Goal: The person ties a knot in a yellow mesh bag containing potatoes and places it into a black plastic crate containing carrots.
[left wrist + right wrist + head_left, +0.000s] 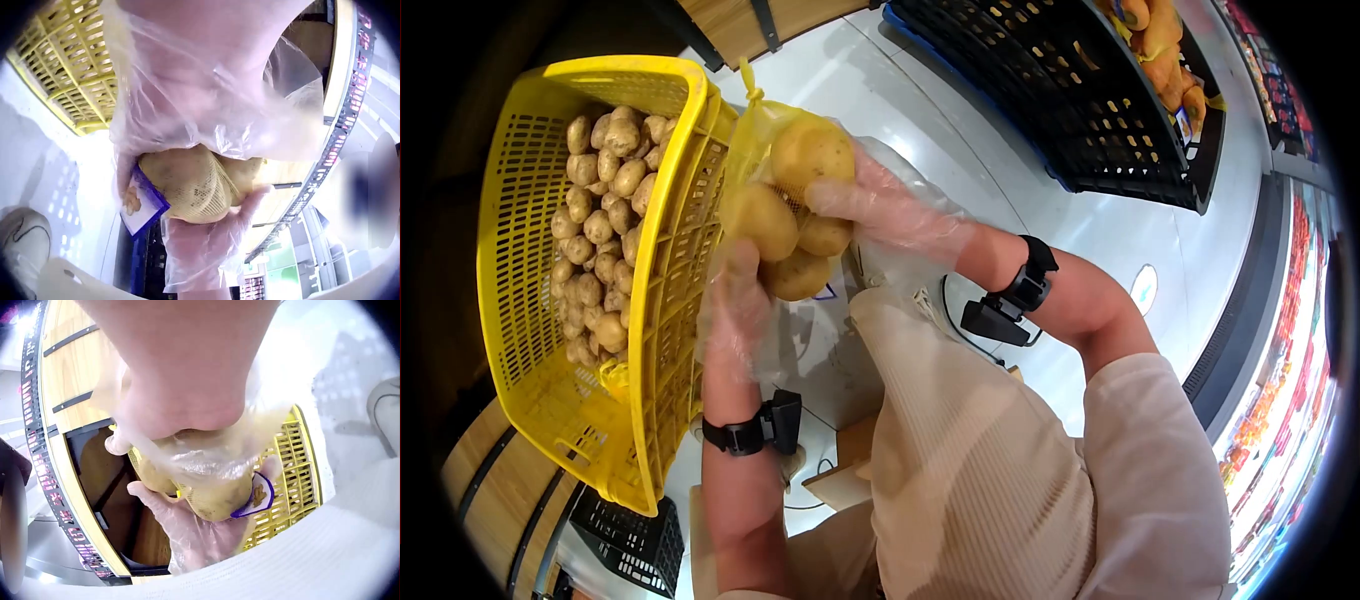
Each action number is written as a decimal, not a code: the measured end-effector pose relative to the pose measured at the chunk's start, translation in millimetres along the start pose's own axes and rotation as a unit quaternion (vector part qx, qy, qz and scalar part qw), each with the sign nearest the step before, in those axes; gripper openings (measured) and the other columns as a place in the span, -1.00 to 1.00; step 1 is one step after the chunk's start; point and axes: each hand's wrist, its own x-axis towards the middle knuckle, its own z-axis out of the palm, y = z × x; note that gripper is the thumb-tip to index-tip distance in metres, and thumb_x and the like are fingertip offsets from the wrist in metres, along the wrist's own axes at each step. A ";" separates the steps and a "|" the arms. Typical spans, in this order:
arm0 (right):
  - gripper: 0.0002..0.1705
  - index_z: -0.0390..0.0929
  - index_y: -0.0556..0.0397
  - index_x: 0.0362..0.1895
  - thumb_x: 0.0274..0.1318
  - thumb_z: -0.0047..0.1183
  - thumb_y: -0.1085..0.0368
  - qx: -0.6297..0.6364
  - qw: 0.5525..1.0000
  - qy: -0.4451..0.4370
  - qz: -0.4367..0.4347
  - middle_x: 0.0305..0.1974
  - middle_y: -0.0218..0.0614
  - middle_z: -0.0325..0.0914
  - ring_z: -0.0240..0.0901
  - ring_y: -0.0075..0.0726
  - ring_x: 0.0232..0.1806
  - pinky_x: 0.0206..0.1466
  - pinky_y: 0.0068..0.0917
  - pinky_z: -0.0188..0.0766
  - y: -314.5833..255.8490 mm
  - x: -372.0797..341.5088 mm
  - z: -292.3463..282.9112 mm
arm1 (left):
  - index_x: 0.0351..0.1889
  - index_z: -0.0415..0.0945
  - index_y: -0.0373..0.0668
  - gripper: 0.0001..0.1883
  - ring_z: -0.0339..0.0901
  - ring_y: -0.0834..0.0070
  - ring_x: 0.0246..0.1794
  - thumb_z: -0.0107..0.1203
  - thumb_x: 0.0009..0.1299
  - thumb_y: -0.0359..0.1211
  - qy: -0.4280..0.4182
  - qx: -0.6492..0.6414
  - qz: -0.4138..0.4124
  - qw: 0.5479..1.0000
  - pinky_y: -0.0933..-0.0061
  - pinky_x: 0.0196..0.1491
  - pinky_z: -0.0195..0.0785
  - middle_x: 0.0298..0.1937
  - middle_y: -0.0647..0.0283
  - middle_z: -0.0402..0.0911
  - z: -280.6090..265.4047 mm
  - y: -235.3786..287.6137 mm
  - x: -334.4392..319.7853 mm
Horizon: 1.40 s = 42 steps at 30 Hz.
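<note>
A yellow mesh bag of potatoes (760, 222) is held up in front of the body, its knotted end pointing away at the top. My left hand (740, 300), in a clear plastic glove, grips the near left side of the bag. From the right, my right hand (880, 205), gloved the same way, grips it with the thumb across the potatoes. In the left wrist view a white label with a blue edge (142, 206) hangs from the mesh beside the potatoes (194, 187). Loose glove plastic covers part of the bag in the right wrist view.
A yellow crate (670, 290) with many loose potatoes (605, 215) stands tilted at the left. At the upper right is a black crate (1040, 90) holding orange-brown produce (1160, 60). A lit display shelf (1290, 350) runs along the right, and a small black crate (635, 545) sits lower left.
</note>
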 end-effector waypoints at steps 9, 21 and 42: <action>-0.22 0.02 0.06 0.53 0.42 0.07 0.07 -0.157 0.987 -0.023 0.006 0.33 -0.21 0.34 0.26 -0.37 0.36 0.44 -0.34 0.23 -14.7 -5.8 3.8 | 0.37 0.32 -0.30 0.03 0.50 0.40 0.16 0.22 0.22 0.38 -0.049 -0.007 -0.014 0.999 0.29 0.18 0.43 0.22 0.22 0.51 -3.6 5.2 9.2; -0.54 0.44 0.15 0.30 0.47 -0.03 0.17 -0.333 0.943 -0.028 0.005 0.24 -0.23 0.49 0.40 -0.36 0.25 0.35 -0.36 0.32 -19.1 -9.6 -2.0 | 0.32 0.37 -0.24 -0.03 0.50 0.43 0.14 0.53 0.07 0.12 -0.066 -0.021 -0.041 0.997 0.36 0.17 0.45 0.19 0.27 0.53 -15.5 -2.1 5.0; -0.26 0.39 0.06 0.24 0.02 0.46 0.15 -0.238 0.925 0.013 0.295 0.02 -0.35 0.54 0.52 -0.42 0.04 0.08 -0.43 0.57 -37.9 -1.0 8.8 | 0.09 0.59 -0.27 -0.37 0.60 0.51 -0.17 0.58 0.04 -0.35 -0.081 0.362 -0.017 0.928 0.41 -0.01 0.50 -0.12 0.22 0.70 -2.2 49.2 -1.7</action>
